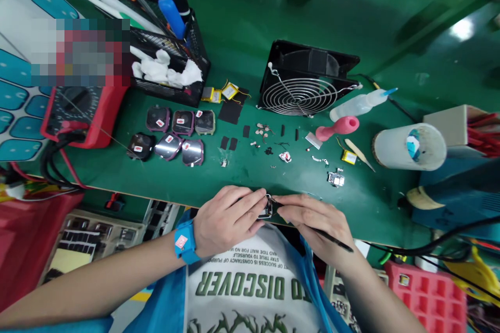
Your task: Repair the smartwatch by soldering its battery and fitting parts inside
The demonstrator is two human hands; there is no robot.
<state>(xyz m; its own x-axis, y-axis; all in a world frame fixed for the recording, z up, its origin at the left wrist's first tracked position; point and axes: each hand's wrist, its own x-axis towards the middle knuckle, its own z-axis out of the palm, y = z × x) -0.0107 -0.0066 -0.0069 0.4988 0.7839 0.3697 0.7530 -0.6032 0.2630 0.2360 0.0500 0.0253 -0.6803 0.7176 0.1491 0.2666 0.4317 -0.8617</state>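
My left hand (pixel 230 216) is closed around a small watch case (pixel 266 208) with a silvery rim, at the front edge of the green bench. Its fingers cover most of the case, and the inner parts are too small to make out. Between the fingers of my right hand (pixel 318 216) is a pair of slim black tweezers (pixel 332 239), the tip at the case's right side. Beyond my hands lie small loose parts, among them a silvery module (pixel 336 179), a speckled white piece (pixel 285 157) and a tiny metal part (pixel 224 163).
Several watch cases with arrow stickers (pixel 183 122) lie at left, beside a red multimeter (pixel 86 114). Behind them stands a black mesh organizer (pixel 167 88). A black fan (pixel 304 78), clear bottle (pixel 357 106), pink-handled tool (pixel 338 127) and white cup (pixel 408 145) stand towards the right.
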